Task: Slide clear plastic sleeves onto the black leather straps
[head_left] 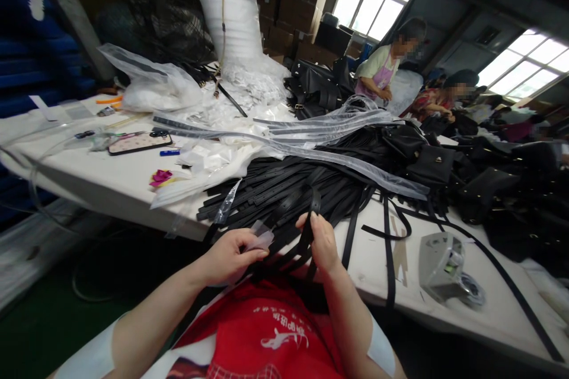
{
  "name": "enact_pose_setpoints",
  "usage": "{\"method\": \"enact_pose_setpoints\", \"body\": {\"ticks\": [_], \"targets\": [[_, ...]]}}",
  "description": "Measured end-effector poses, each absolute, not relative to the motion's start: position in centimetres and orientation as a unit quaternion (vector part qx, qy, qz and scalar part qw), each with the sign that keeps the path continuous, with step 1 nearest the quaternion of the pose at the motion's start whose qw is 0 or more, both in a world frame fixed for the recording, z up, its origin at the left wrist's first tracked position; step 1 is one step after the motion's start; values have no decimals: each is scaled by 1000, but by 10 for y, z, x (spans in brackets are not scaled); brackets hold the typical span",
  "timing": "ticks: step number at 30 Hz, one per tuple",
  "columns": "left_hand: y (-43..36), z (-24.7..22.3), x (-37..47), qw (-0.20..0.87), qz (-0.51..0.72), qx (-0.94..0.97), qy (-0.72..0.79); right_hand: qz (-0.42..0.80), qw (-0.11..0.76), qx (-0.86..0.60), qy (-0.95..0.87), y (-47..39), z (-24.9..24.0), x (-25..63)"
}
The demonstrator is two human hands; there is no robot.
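Observation:
Near the table's front edge, my left hand (237, 253) is closed on a clear plastic sleeve (261, 237). To its right, my right hand (320, 241) pinches a black strap (315, 198), which bends up over the fingers in a loop. Behind both hands lies a wide pile of black straps (262, 186). Long clear plastic sleeves with dark straps inside (347, 161) stretch across the top of the pile. A small clear wrapper (227, 204) rests on the pile's left end.
The white table (111, 180) holds a phone (140, 143), a blue marker (169, 153) and white plastic bags (242, 29). At right are a tape dispenser (444, 266), loose straps and black bags (429, 164). Two people (380, 71) work at the back right.

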State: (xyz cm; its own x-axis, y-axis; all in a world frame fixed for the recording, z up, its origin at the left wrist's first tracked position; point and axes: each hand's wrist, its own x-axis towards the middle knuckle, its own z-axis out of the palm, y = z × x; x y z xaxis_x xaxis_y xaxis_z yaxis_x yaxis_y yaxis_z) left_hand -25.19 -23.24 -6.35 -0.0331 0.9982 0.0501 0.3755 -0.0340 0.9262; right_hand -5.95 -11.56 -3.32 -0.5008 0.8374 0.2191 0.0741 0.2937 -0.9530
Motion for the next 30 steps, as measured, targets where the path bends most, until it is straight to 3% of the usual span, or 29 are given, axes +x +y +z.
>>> {"method": "enact_pose_setpoints", "body": {"ticks": [3,7,22,30], "targets": [[-232,-58,-252,388,409,607,561,590,382,-303,-644,-111,-26,-56],[-233,-52,-249,386,390,655,520,625,398,-284,-609,-113,-27,-59],[-234,-46,-246,442,392,630,504,619,395,-282,-617,-112,-41,-58],[-230,-43,-241,414,386,644,515,622,308,-270,-668,-125,-37,-66]]}}
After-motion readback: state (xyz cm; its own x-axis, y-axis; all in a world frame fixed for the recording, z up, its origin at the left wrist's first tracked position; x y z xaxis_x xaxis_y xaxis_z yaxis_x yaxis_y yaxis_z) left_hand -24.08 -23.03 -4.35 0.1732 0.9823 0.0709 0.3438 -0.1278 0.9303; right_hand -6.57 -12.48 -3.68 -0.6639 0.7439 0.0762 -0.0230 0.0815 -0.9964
